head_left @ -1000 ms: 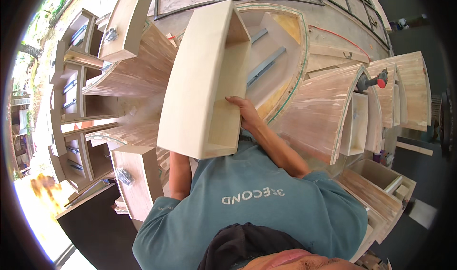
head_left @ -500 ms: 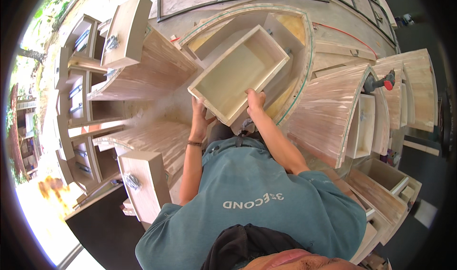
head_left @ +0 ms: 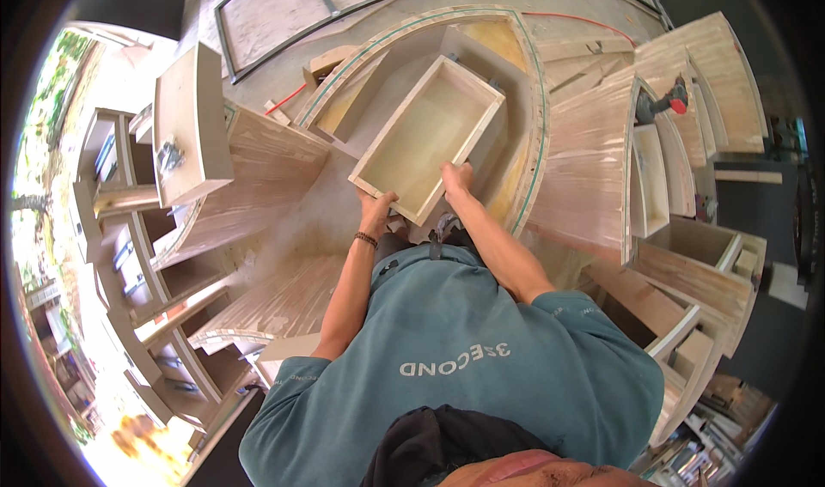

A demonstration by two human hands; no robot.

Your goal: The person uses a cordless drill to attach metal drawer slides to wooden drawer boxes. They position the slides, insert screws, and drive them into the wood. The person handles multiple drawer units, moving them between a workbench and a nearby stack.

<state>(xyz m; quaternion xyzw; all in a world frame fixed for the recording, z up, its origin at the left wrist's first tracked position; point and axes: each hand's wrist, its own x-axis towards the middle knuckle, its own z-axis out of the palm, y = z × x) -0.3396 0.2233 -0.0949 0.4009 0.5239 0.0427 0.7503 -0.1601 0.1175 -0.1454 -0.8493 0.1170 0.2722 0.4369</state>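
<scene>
A shallow wooden drawer (head_left: 423, 139), pale inside with light bare rims, is tilted in front of me over a curved wooden cabinet carcass (head_left: 534, 156). The near left part of its edge is gripped by my left hand (head_left: 376, 210), thumb over the rim and the other fingers mostly under it. My right hand (head_left: 457, 179) closes on the right long side close to the near corner. The drawer's far end lies within the carcass opening, where bits of dark metal slide (head_left: 496, 86) show beside it.
Curved cabinet bodies stand left (head_left: 258, 165) and right (head_left: 589, 156). A drawer (head_left: 191, 118) with a small bag on its front sits atop the left one. A cordless drill (head_left: 662, 103) rests at the right. Metal frames (head_left: 284, 23) and a red hose (head_left: 593, 21) lie on the floor beyond.
The view has swung to the right. The drawer has turned to line up more with the carcass and sits a little further into it. My left hand now wraps its near edge more closely.
</scene>
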